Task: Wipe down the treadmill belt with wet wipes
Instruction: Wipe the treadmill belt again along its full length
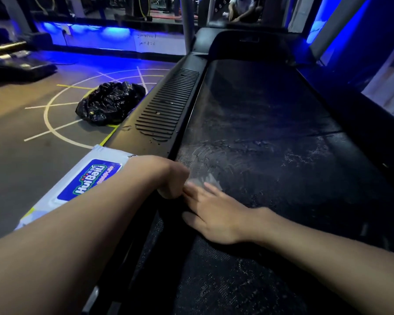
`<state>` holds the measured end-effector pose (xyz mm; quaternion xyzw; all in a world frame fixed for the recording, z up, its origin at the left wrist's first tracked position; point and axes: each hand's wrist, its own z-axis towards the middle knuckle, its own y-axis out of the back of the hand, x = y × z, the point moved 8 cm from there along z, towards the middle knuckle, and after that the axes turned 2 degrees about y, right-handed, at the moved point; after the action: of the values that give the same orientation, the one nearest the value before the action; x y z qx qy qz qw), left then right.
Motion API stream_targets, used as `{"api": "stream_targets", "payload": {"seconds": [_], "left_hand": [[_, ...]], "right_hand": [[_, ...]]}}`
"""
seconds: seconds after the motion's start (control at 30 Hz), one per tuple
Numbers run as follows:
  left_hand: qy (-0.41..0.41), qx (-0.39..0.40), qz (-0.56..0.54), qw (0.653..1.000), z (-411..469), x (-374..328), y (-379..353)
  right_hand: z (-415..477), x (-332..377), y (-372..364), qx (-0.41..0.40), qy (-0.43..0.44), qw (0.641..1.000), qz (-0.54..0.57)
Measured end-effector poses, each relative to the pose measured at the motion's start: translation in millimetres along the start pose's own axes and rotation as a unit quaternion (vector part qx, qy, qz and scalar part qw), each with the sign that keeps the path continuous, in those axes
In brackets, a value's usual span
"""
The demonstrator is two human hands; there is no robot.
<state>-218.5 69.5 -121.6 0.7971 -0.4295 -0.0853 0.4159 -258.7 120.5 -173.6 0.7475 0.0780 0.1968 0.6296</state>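
Your curled left hand (174, 178) and flat, spread right hand (214, 212) pinched the thin, limp, translucent wet wipe (210, 179) at twelve o'clock.

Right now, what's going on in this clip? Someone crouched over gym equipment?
A person is cleaning a treadmill belt by hand. The right hand lies flat near the belt's left edge, fingers over what looks like a pale wipe, blurred. The left hand is curled into a fist beside it at the side rail. Smeared streaks mark the belt ahead. A wet wipes pack sits left of the treadmill, with a black trash bag on the floor beyond.
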Motion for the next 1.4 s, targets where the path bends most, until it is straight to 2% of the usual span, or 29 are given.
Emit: {"api": "stream_targets", "payload": {"seconds": [0.07,0.2,0.37,0.43,0.53,0.6,0.73,0.93,1.1,1.17,1.3,1.4], "left_hand": [[0.000,-0.002,-0.022,1.000,5,4,-1],[-0.001,-0.047,-0.078,0.996,13,2,2],[0.019,-0.079,-0.049,0.996,22,2,3],[0.016,-0.089,-0.021,0.996,24,-3,1],[-0.002,-0.085,-0.025,0.996,23,-15,2],[-0.031,-0.077,-0.041,0.996,23,-23,5],[-0.042,-0.063,-0.049,0.996,19,-30,12],[-0.032,-0.072,-0.049,0.996,26,-40,12],[-0.040,-0.106,-0.048,0.992,20,-61,24],[-0.036,-0.106,-0.063,0.992,19,-66,30],[-0.025,-0.085,-0.079,0.993,27,-66,27],[-0.029,-0.078,-0.080,0.993,24,-70,25]], "right_hand": [[-9,-9,5,0.012,0.004,1.000,-0.007],[9,-41,10,0.008,-0.099,0.995,-0.005],[-40,-6,1,0.021,0.002,1.000,-0.011],[-39,-26,4,0.038,-0.023,0.998,-0.037],[-20,-60,9,0.041,-0.116,0.992,-0.018],[-27,-49,6,0.044,-0.101,0.994,-0.016],[-76,-18,-8,0.062,-0.012,0.997,-0.038],[-49,-84,5,0.057,-0.146,0.987,-0.027],[-98,-38,-10,0.056,-0.036,0.997,-0.037],[-95,-55,-8,0.058,-0.050,0.996,-0.039],[-67,-98,6,0.045,-0.160,0.986,-0.026],[-90,-69,-4,0.061,-0.097,0.993,-0.040]]}}
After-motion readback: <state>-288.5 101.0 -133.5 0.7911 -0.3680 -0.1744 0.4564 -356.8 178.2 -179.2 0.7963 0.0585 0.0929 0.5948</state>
